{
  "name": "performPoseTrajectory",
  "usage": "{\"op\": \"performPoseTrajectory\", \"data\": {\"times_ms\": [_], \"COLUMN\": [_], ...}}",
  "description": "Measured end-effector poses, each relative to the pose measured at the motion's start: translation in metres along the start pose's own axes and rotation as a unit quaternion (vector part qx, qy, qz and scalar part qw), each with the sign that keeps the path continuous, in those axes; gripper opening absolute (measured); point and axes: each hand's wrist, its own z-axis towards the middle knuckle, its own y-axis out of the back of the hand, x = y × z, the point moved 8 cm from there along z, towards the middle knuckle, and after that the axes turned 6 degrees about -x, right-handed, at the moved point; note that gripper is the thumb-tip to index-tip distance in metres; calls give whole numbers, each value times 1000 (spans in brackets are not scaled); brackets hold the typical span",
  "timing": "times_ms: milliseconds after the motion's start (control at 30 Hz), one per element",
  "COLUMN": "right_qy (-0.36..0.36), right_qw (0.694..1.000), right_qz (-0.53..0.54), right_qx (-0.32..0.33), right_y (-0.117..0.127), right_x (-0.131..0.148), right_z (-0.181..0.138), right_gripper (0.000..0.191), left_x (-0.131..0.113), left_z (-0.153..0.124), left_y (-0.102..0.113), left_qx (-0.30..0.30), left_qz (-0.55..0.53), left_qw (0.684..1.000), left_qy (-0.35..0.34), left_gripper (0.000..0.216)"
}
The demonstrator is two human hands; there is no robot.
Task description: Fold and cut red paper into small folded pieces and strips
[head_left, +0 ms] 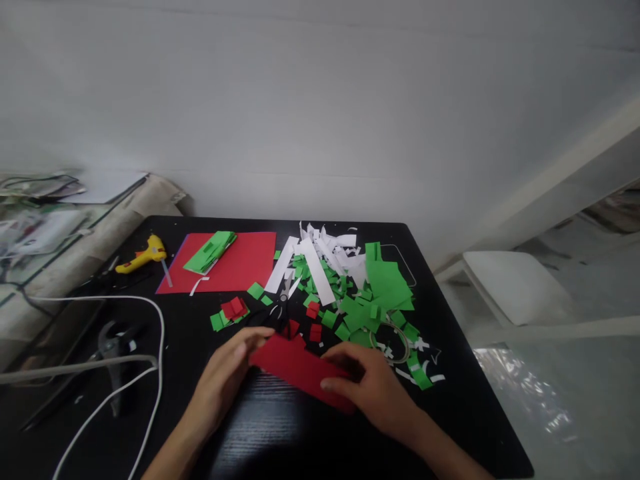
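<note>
Both my hands hold a red strip of paper [295, 365] just above the black table [280, 433]. My left hand [227, 370] pinches its left end, fingers closed on the edge. My right hand [367, 380] grips the right part, thumb under and fingers curled over the top. Black-handled scissors [280, 305] lie just beyond the strip. Small red squares [234, 308] and green squares [350, 319] are scattered behind them.
A large red sheet [240, 267] with folded green paper [210, 252] lies at the back left, beside a yellow glue gun [143, 255]. White paper strips [315, 263] pile at the back middle. A white cable [155, 347] loops at left. A tape ring [393, 340] sits right of the scraps.
</note>
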Motion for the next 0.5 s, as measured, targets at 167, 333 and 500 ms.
{"op": "performPoseTrajectory", "data": {"times_ms": [167, 333, 500], "right_qy": [-73, -91, -69], "right_qw": [973, 960, 971], "right_qz": [217, 264, 215], "right_qx": [-15, -26, -82], "right_y": [-8, -16, -8], "right_x": [0, -6, -6], "right_z": [9, 10, 10], "right_gripper": [43, 46, 44], "left_x": [17, 1, -13], "left_z": [6, 4, 10], "left_y": [-40, -61, -63], "left_qx": [30, 35, -15], "left_qz": [-144, -109, -47], "left_qw": [988, 993, 999], "left_qy": [43, -5, 3], "left_gripper": [52, 49, 38]}}
